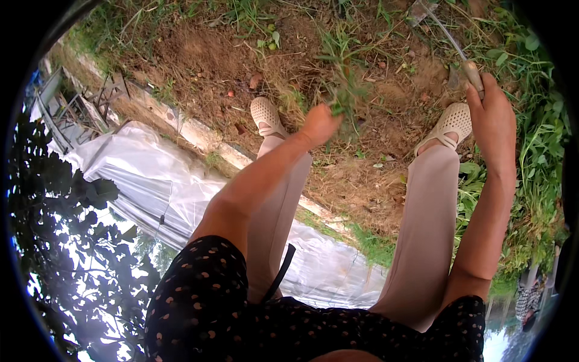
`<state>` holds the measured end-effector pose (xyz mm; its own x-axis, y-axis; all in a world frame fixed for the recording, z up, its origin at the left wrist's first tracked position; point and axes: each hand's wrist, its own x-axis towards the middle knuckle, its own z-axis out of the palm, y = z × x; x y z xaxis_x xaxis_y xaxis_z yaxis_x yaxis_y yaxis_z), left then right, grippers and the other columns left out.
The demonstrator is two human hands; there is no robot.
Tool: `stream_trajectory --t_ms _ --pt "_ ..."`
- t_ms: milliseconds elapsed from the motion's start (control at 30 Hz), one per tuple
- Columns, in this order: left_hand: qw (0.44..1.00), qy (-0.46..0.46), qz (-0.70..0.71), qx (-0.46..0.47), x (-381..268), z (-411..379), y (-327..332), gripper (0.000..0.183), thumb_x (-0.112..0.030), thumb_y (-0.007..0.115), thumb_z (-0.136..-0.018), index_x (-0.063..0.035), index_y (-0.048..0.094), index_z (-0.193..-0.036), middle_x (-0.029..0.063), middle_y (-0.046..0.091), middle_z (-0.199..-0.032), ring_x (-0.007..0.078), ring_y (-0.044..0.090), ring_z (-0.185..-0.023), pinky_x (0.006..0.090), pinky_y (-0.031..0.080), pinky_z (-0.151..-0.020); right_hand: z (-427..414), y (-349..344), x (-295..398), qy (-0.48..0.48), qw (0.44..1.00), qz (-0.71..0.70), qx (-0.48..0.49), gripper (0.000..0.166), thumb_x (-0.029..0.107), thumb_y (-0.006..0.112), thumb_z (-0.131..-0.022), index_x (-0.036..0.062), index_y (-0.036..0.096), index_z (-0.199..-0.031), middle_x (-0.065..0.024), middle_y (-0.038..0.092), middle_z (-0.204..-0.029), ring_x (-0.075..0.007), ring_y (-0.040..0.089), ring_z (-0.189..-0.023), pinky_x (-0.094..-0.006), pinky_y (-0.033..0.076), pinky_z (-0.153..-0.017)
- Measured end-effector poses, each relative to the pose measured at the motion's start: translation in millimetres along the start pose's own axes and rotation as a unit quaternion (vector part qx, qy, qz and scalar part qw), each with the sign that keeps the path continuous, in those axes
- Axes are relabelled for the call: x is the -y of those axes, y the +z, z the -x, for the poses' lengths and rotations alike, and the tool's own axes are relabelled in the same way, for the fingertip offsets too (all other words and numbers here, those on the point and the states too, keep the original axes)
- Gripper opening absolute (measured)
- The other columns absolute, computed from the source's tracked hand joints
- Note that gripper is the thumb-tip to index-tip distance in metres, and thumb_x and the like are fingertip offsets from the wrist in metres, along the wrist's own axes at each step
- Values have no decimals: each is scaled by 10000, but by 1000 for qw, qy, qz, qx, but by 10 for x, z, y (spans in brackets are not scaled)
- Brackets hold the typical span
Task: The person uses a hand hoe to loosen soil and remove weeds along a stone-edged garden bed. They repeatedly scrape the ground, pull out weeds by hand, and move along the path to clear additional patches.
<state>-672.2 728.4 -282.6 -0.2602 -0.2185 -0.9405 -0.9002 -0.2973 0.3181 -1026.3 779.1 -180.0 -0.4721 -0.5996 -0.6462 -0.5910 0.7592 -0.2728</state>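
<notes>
My left hand (pixel 322 124) is closed around a tuft of green grass (pixel 348 90), over the ground between my shoes; hand and grass are slightly blurred. My right hand (pixel 495 113) grips the wooden handle of a hand hoe (pixel 473 77) at the upper right, above my right shoe. From the handle a thin metal shank runs up and left to a flat, soil-marked blade (pixel 421 12) near the top rim, resting on or just over the weedy soil. Whether the blade touches the ground cannot be told.
Reddish soil (pixel 194 54) with dry grass and small fallen fruits (pixel 272 46) lies around my perforated shoes (pixel 267 115). Leafy plants (pixel 538 149) grow at right. A pale concrete edging (pixel 199 135) crosses at left, beside plastic sheeting (pixel 149 167). Another person (pixel 528 301) is far off, lower right.
</notes>
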Motion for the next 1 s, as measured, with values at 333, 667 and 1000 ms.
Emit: stream_trajectory --t_ms 333,667,1000 --pt "814 297 -491 -87 -263 -243 207 528 -12 658 -756 -95 560 -1268 166 456 -1338 222 638 -735 337 570 -638 -25 -22 41 -11 1000 -25 10 312 301 557 -951 25 587 -1093 -219 667 -891 -420 631 -842 -476 471 -728" --pt "858 63 -501 -94 -1010 -931 -710 162 -178 657 -837 -27 714 -843 161 703 -784 336 698 -770 443 570 -709 -11 -46 41 -6 1000 -8 5 268 267 573 -950 10 555 -1025 -228 661 -875 -440 626 -860 -503 474 -737" --pt "760 283 -506 -293 -1264 -880 -808 347 -111 684 -793 -153 725 -1135 115 496 -1323 302 469 -1210 418 442 -952 38 -82 14 23 999 -21 22 247 249 584 -935 17 557 -1016 -237 658 -873 -451 620 -846 -513 461 -725"
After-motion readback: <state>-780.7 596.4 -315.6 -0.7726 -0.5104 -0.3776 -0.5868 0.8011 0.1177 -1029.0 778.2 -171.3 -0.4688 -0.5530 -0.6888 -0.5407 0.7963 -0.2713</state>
